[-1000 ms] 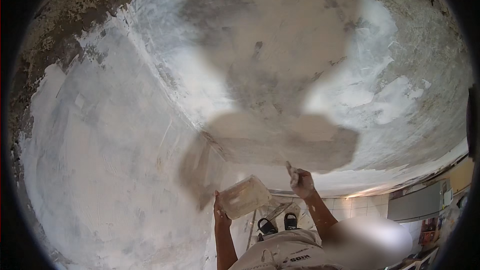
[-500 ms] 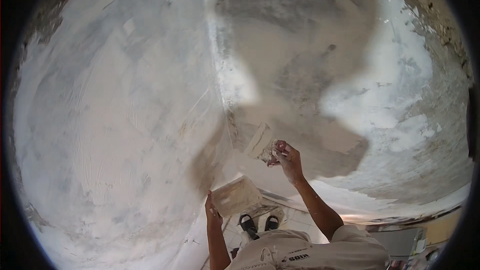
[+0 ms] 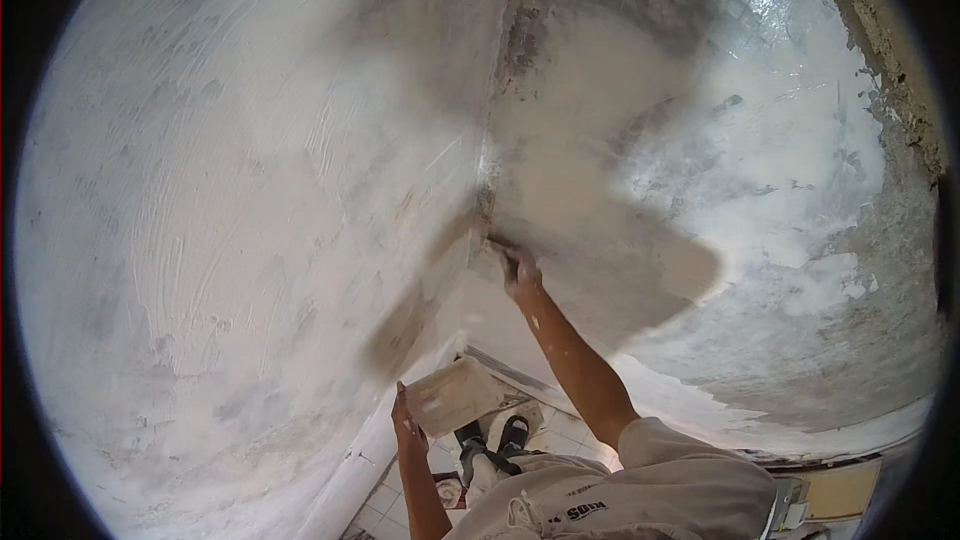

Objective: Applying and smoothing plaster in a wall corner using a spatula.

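My right hand (image 3: 521, 275) is closed on the handle of a putty knife (image 3: 499, 242), seen nearly edge-on, its blade against the wall beside the inner corner (image 3: 485, 185). Lower down and to the left, my left hand (image 3: 408, 422) grips the edge of a flat rectangular plaster board (image 3: 455, 396), pale with smears. The fingers under that board are hidden. Uneven whitish-grey plaster coats both the left wall (image 3: 250, 200) and the right wall (image 3: 580, 140).
Below the board lie white floor tiles (image 3: 572, 427) and my feet in dark sandals (image 3: 514, 433). Rough bare masonry (image 3: 890, 90) shows at the upper right. A grey and tan object (image 3: 835, 490) stands at the lower right. My shadow falls across the corner.
My right hand has moved up and left, bringing the putty knife from near the board to the wall corner. The board has shifted slightly left, and the view has turned.
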### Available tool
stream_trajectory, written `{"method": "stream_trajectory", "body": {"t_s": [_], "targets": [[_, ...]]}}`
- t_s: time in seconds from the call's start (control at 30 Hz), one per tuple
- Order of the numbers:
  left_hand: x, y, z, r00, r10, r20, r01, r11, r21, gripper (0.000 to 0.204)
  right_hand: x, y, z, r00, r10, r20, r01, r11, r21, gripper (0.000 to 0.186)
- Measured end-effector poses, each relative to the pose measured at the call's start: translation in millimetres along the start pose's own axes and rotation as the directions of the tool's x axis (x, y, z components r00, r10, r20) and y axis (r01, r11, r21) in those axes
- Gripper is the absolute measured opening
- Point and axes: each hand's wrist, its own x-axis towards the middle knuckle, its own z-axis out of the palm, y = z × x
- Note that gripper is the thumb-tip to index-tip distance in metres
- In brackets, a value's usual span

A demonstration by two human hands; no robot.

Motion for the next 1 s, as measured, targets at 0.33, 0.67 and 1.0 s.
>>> {"method": "stream_trajectory", "body": {"t_s": [0.33,0.67,1.0], "targets": [[-10.1,4.8,-49.0,0.991,0.032,-0.133,-0.039,0.998,-0.054,0.059,-109.9,-71.8,105.5,0.944,0.067,0.322,-0.114,0.985,0.127,0.012],[-14.2,25.1,-37.5,0.976,0.023,-0.218,-0.025,1.0,-0.01,0.055,-17.2,24.1,-13.1,0.835,0.541,0.103,-0.529,0.738,0.419,0.03],[-1.2,19.1,-39.8,0.99,-0.006,-0.143,0.011,0.999,0.034,0.054,-20.3,-21.4,15.9,0.926,0.34,0.163,-0.372,0.749,0.548,0.036]]}}
